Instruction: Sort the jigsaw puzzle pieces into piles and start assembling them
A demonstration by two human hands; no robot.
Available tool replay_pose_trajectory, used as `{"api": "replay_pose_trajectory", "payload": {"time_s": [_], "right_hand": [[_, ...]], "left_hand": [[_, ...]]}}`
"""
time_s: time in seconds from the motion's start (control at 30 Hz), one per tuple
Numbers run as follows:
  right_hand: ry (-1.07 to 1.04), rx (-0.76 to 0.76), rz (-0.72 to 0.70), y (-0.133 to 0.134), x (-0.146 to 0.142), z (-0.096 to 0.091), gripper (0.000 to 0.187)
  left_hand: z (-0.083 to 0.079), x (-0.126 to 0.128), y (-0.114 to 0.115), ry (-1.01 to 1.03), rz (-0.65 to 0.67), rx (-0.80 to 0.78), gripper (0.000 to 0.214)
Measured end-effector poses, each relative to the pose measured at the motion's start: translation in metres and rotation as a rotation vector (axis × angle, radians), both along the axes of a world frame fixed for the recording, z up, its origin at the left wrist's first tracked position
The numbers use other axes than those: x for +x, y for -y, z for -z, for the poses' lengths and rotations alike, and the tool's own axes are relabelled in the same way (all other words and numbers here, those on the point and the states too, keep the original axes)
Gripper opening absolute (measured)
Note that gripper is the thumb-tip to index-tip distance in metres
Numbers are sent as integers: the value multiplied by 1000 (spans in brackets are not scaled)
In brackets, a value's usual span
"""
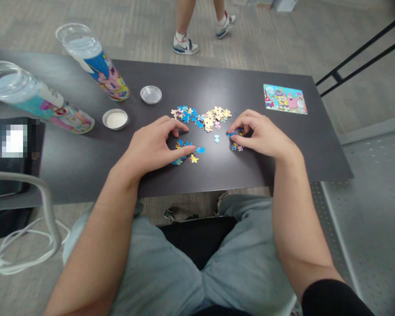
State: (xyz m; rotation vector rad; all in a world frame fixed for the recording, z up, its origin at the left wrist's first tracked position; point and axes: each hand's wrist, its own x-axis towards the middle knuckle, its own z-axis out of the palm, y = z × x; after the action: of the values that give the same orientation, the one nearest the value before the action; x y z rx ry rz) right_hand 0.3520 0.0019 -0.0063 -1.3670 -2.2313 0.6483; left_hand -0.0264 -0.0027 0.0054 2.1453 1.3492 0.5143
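Small colourful jigsaw pieces lie on a dark table [283,145]. A loose pile of pieces [202,116] sits in the middle. My left hand [154,145] rests on the table with curled fingers pinching a small cluster of joined pieces [186,153]. My right hand [261,134] is curled too, its fingertips gripping another few joined pieces [236,139]. One lone blue piece [216,138] lies between the hands.
A picture card [285,98] lies at the far right. Two cartoon-printed tubes [95,61] [36,98] lie at the left, with a clear lid [150,94] and a white-lined lid [115,119] beside them. A person's legs [200,26] walk past beyond the table.
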Motion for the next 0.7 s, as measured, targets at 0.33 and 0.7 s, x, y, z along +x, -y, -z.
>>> {"api": "replay_pose_trajectory", "payload": {"time_s": [0.33,0.7], "right_hand": [[73,82,52,9,-38,11,24],[76,146,114,11,-58,10,20]], "left_hand": [[0,2,0,-11,-6,5,72],[0,0,0,-19,4,11,68]]}}
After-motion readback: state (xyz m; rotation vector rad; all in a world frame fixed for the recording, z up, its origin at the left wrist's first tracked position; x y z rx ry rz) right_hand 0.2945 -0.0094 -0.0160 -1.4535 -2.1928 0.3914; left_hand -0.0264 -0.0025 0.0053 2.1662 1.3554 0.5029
